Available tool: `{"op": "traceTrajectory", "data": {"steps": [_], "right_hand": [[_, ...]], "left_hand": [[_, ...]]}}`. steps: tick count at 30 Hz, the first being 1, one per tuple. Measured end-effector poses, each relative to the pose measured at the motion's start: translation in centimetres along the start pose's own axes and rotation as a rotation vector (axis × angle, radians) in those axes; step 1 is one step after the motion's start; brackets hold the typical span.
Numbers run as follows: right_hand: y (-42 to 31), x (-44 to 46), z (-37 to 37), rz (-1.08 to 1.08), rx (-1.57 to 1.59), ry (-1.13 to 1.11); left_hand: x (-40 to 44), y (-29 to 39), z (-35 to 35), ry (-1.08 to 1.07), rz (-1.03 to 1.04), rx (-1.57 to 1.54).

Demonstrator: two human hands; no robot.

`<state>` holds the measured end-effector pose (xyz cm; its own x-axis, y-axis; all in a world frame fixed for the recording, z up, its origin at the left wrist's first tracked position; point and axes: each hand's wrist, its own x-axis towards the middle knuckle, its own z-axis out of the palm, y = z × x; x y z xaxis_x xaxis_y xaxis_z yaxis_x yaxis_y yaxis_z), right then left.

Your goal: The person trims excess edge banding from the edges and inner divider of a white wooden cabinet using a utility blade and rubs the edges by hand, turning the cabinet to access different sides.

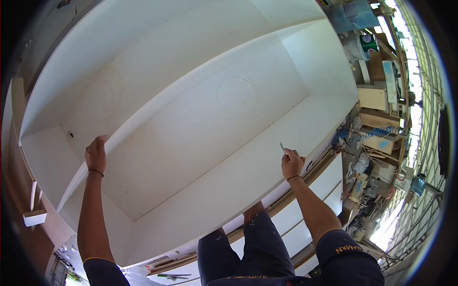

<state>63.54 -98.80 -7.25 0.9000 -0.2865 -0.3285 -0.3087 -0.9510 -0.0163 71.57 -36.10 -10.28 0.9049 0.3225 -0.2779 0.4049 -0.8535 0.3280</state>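
A large white cabinet carcass (pixel 191 167) lies open side up, split lengthwise by a white divider panel (pixel 191 76). My left hand (pixel 95 153) is closed over the divider's edge near its left end. In my right hand (pixel 292 164), held above the cabinet's near side panel, is a small thin blade-like tool (pixel 282 147) that points up and to the left. A faint round mark (pixel 236 96) shows on the inner back panel. Dark specks lie near its lower left corner.
Wooden boxes (pixel 372 98), tools and clutter stand along the right. White panels (pixel 305 236) lie beneath the cabinet's near edge, by my legs. A small white-faced block (pixel 35 219) sits at the far left.
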Motion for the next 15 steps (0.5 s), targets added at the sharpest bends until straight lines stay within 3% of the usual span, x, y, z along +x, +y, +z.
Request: {"op": "traceTrajectory", "data": {"steps": [3, 7, 10, 13, 15], "right_hand": [[0.4, 0.6, 2.1, 0.088, 0.027, 0.081], [0.5, 0.3, 1.8, -0.006, 0.023, 0.131], [0.7, 0.3, 2.2, 0.020, 0.023, 0.159], [1.0, 0.3, 2.5, -0.016, 0.040, 0.198], [0.8, 0.2, 2.4, -0.030, 0.041, 0.175]], "left_hand": [[0.3, 0.8, 0.5, 0.080, 0.150, -0.033], [2.9, 11.2, 2.5, 0.117, 0.370, -0.075], [3.8, 16.7, 4.5, 0.149, 0.259, -0.108], [2.5, 13.7, 3.3, 0.202, 0.315, -0.122], [1.1, 7.7, 2.5, 0.262, 0.312, -0.051]]}}
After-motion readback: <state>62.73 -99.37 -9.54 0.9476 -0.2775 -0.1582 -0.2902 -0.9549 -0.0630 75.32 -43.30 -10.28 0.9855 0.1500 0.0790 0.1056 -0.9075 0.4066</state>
